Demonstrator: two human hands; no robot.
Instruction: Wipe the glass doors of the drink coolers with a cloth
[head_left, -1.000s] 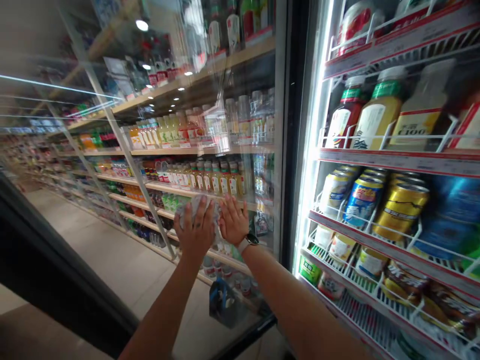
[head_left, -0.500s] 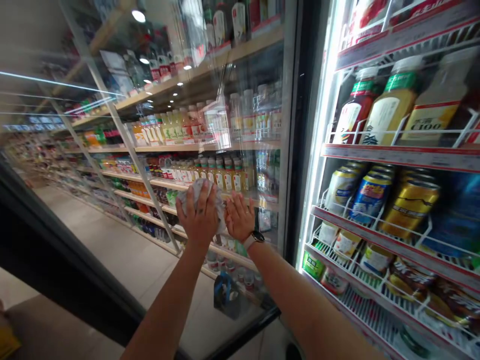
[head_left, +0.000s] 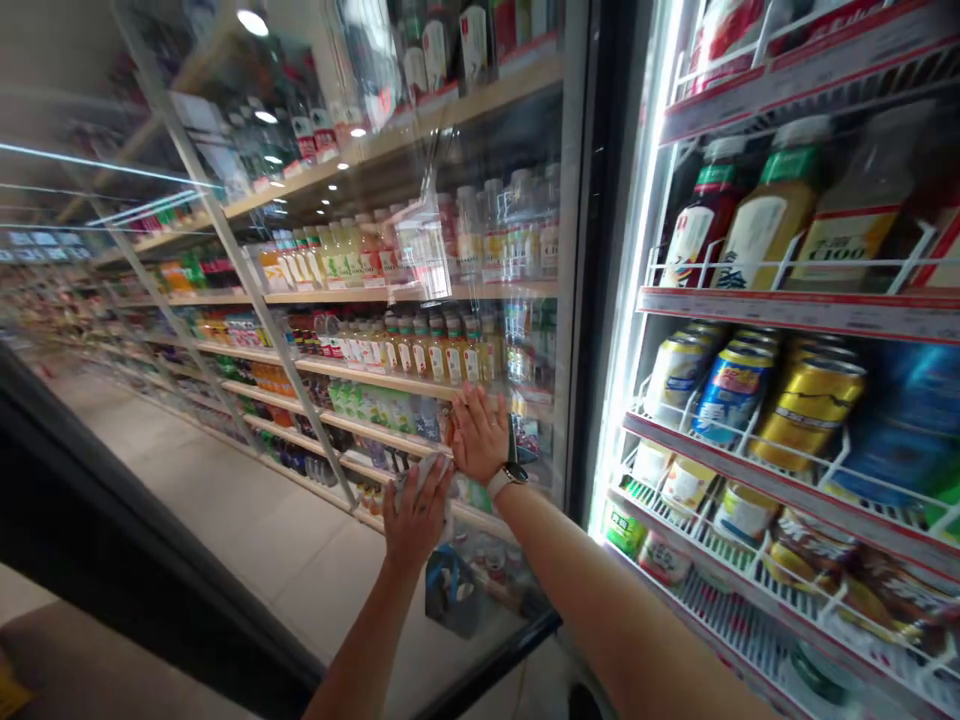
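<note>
My left hand [head_left: 414,512] presses a crumpled pale cloth [head_left: 433,466] against the glass door [head_left: 405,600], low and left of my other hand. Part of the cloth is hidden under its fingers. Just above and to the right, my right hand [head_left: 480,435] rests on the same glass with its fingers extended and holds nothing. A watch [head_left: 514,473] with a light strap is on the right wrist. Through the glass, rows of bottles show behind both hands.
At the right stands a lit cooler with wire-fronted shelves [head_left: 787,310] of bottles and cans [head_left: 810,412]. The door's dark frame [head_left: 142,560] crosses the lower left. Beyond the glass are long store shelves [head_left: 360,376] and a pale tiled floor [head_left: 300,540].
My left hand has moved down and slightly right with the cloth, from beside my right hand to below it. My right hand has stayed nearly in place.
</note>
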